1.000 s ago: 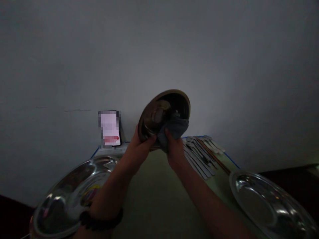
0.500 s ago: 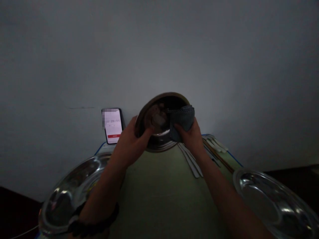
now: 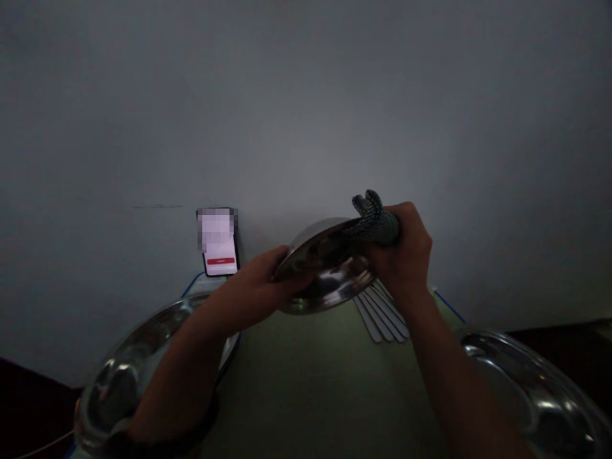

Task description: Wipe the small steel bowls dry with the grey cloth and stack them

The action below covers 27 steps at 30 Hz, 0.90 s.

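Observation:
A shiny metal bowl (image 3: 329,296) is held up above the table, tilted so that I see it nearly edge-on. My left hand (image 3: 265,284) grips its left rim, with the thumb on the inside. At the right rim, my right hand (image 3: 404,248) is closed on a dark grey-green cloth (image 3: 377,220), which is bunched over the edge of the bowl. A folded end of the cloth sticks up above the rim. The right fingertips are partly hidden behind the cloth and bowl.
A large metal basin (image 3: 109,395) stands at the left, partly behind my forearm, and another metal basin (image 3: 549,395) at the right. Several flat light-coloured utensil handles (image 3: 382,319) lie under my right hand. A lit phone (image 3: 220,242) leans against the wall (image 3: 306,115) behind the table (image 3: 306,382).
The bowl has tipped from showing its inside to nearly edge-on and dropped slightly. My right hand has moved right and turned, carrying the cloth from inside the bowl onto its right rim.

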Tool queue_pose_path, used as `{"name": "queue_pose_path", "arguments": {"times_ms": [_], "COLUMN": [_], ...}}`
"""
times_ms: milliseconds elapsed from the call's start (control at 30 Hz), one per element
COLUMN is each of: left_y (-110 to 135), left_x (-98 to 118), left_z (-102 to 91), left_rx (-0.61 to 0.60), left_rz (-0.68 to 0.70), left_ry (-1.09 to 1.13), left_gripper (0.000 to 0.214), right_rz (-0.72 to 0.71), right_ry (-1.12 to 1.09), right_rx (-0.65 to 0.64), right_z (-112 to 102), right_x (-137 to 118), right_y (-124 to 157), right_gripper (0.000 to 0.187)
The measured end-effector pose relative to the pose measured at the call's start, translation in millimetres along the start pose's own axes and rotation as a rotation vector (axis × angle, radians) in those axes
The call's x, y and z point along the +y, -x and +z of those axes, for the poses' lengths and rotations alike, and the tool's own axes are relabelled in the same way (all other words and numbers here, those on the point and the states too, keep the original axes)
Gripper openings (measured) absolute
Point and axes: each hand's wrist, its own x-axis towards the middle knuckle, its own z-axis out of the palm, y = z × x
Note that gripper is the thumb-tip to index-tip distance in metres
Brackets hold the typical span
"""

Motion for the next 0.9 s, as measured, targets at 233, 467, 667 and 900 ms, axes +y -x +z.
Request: {"name": "queue_pose_path", "arguments": {"times_ms": [233,467,667,900], "left_y": [6,0,-11,-19], "left_x": [1,-11,-18,-17], "left_z": [1.9,6.4,14.9,27.0], "left_rx": [-0.152,-0.091,0.128,0.251], "left_rz": [0.049,0.102,0.155,0.043], "left_ry": [0.000,0.060,0.422,0.679], "left_gripper": [0.053,0.036,0.052,0.082], "right_rz": [-0.137,0.048,0.636,1.012], "right_ry": [-0.019,-0.058,-0.214,-0.710], "right_rx": [-0.248,-0.175,0.097,-0.289], "right_z": [-8,7,37,70], "right_x": [-13,3,11,4], "right_y": [-8,8,31,59], "right_gripper": [0.028,0.016,0.031,0.051]}}
